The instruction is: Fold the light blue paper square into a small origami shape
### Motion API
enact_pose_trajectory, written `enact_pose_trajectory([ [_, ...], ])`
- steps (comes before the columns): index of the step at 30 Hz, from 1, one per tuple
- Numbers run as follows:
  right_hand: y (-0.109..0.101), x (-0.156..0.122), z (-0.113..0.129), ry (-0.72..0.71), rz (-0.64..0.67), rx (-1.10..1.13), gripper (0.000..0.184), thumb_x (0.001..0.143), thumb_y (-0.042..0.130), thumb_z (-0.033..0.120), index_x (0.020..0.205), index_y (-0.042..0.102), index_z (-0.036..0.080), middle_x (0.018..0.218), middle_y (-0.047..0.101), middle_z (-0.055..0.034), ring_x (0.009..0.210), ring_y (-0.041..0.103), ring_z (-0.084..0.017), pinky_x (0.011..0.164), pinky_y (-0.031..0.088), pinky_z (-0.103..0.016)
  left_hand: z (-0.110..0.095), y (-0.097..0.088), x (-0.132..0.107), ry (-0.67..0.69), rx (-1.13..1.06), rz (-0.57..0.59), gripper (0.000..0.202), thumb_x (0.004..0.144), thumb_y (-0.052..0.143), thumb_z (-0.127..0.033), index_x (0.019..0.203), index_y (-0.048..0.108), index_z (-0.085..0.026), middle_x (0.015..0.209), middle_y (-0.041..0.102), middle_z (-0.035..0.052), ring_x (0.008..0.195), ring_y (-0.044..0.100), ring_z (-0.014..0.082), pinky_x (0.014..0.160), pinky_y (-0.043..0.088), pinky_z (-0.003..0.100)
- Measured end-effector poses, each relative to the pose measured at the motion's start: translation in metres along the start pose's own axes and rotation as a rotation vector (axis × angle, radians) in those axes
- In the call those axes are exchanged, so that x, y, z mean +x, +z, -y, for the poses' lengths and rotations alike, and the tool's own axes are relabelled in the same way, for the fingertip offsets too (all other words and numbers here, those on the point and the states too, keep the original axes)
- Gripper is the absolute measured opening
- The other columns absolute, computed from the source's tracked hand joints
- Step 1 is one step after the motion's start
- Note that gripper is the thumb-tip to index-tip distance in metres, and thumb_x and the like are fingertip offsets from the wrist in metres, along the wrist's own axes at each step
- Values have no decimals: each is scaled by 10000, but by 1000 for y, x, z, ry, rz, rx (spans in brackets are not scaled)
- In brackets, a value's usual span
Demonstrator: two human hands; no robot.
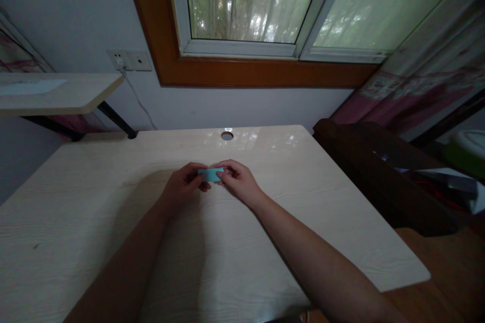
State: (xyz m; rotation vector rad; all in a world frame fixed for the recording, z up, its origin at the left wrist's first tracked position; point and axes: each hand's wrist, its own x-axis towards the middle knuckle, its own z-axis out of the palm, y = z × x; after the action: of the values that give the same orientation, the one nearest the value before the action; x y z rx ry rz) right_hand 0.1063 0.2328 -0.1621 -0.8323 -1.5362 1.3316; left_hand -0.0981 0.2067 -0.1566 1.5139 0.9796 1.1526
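A small teal folded paper piece [211, 174] is held just above the middle of the pale wooden desk [94, 202]. My left hand [184, 184] pinches its left end with curled fingers. My right hand [237, 180] pinches its right end, thumb and fingers closed on it. Both forearms reach in from the bottom of the view and meet at the paper.
A round cable hole [227, 135] sits near the desk's far edge. A shelf [56, 92] juts out at the left, with a wall socket [129, 60] and cord beside it. Dark wooden furniture [379, 171] stands at the right under a window.
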Motion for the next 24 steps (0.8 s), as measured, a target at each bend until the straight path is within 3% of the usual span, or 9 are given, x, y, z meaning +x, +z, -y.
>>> enact_pose_trajectory([
  [24, -3, 1, -3, 30, 13, 61, 311, 815, 699, 394, 1058, 661, 204, 801, 613, 3, 652, 593, -93, 633, 560, -238, 0, 0, 1, -24, 42, 11, 270, 858, 671, -322, 1068, 606, -165, 764, 708, 29, 675, 709, 179, 645, 586, 282],
])
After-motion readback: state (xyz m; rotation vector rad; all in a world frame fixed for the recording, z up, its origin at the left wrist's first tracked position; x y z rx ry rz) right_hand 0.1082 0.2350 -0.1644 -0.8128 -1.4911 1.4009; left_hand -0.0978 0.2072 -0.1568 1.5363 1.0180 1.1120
